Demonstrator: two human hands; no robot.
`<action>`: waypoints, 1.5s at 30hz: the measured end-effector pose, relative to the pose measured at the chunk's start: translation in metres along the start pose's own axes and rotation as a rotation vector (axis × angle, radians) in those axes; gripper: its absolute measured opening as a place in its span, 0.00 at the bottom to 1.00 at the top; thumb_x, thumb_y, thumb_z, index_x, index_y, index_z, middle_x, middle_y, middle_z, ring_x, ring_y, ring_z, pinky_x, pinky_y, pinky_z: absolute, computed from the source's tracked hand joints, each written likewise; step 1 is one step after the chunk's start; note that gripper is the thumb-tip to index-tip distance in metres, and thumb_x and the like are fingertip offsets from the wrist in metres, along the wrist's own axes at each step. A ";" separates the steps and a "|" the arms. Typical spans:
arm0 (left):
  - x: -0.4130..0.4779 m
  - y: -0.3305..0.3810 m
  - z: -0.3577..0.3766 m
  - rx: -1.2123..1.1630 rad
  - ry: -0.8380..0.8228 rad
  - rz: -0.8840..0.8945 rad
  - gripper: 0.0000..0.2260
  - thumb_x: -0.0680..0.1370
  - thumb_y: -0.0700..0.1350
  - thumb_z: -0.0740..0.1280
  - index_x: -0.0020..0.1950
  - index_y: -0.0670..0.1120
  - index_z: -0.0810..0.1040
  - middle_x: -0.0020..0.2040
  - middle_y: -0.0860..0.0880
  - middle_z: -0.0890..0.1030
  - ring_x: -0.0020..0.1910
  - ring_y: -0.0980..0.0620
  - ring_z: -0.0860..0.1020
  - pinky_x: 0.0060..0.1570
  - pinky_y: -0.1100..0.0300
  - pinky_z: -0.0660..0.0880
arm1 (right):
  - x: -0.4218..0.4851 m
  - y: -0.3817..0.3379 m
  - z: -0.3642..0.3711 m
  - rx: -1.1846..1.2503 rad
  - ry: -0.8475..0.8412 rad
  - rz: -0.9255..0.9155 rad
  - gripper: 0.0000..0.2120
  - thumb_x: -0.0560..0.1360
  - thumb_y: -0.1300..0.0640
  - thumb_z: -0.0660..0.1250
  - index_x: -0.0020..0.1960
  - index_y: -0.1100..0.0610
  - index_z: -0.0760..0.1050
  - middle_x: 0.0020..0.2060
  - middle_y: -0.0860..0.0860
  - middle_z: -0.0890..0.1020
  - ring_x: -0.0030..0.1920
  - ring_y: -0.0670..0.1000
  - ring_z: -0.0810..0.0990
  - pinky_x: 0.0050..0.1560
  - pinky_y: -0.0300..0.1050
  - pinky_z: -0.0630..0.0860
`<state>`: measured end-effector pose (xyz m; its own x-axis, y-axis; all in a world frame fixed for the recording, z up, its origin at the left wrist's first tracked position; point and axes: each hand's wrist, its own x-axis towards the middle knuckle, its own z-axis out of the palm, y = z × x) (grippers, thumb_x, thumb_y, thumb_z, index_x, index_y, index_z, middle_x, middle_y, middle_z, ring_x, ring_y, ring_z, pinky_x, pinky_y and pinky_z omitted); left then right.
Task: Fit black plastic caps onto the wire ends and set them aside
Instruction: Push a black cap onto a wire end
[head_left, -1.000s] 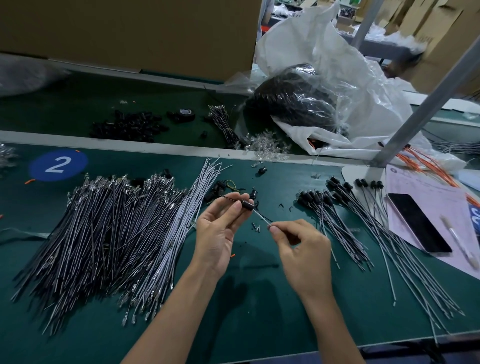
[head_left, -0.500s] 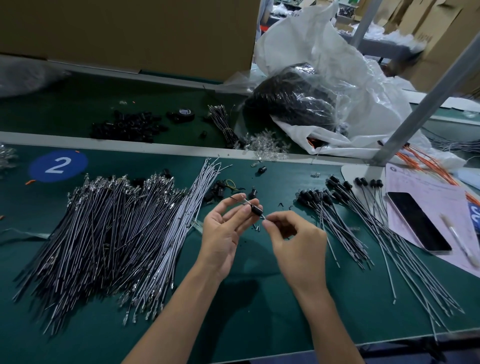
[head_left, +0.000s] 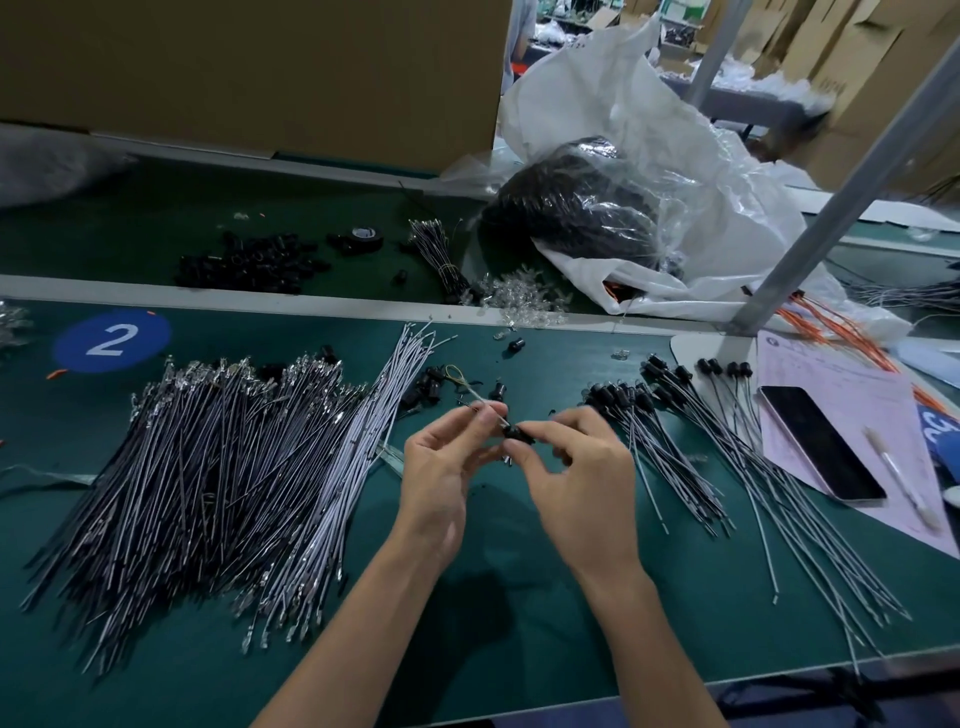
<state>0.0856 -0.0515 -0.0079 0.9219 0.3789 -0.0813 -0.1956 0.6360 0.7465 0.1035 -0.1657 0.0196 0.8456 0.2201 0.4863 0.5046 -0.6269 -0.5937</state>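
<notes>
Pinching black cap (head_left: 515, 432) between left hand (head_left: 441, 467), right hand (head_left: 576, 467)

I saw the bench in soft, cool overhead light, rather dim. A faint shadow lay on the green mat (head_left: 509, 639) below the left hand (head_left: 441, 467) and right hand (head_left: 582, 478), both slightly smeared by motion. Pale glare sat on the clear plastic bag (head_left: 675, 208) and the phone screen (head_left: 821, 441). The wide lens bowed the bench rail (head_left: 208, 293) and tilted the metal post (head_left: 852, 192). Far cartons (head_left: 857, 62) looked soft.
</notes>
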 end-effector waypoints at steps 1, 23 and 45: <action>0.001 0.005 0.000 -0.034 0.048 0.025 0.05 0.71 0.42 0.69 0.39 0.45 0.85 0.41 0.48 0.85 0.40 0.53 0.82 0.41 0.62 0.80 | -0.001 0.001 -0.003 -0.010 0.018 -0.002 0.08 0.67 0.57 0.79 0.45 0.55 0.85 0.44 0.50 0.80 0.41 0.51 0.77 0.45 0.46 0.76; 0.012 0.087 -0.040 -0.259 0.473 0.258 0.04 0.80 0.39 0.64 0.49 0.41 0.78 0.37 0.48 0.85 0.38 0.52 0.84 0.44 0.60 0.81 | -0.030 0.019 -0.073 0.281 -0.072 0.107 0.07 0.62 0.58 0.80 0.36 0.49 0.84 0.43 0.41 0.86 0.45 0.41 0.84 0.49 0.30 0.75; -0.050 0.037 0.039 0.267 -0.277 0.129 0.08 0.70 0.40 0.74 0.49 0.44 0.85 0.43 0.45 0.86 0.40 0.54 0.82 0.43 0.64 0.77 | -0.007 -0.035 -0.070 0.484 -0.069 0.165 0.18 0.68 0.71 0.74 0.49 0.50 0.79 0.32 0.46 0.85 0.33 0.46 0.85 0.38 0.34 0.79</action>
<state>0.0452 -0.0734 0.0499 0.9577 0.2256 0.1784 -0.2558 0.3846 0.8869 0.0677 -0.1982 0.0818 0.9219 0.2063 0.3280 0.3730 -0.2431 -0.8954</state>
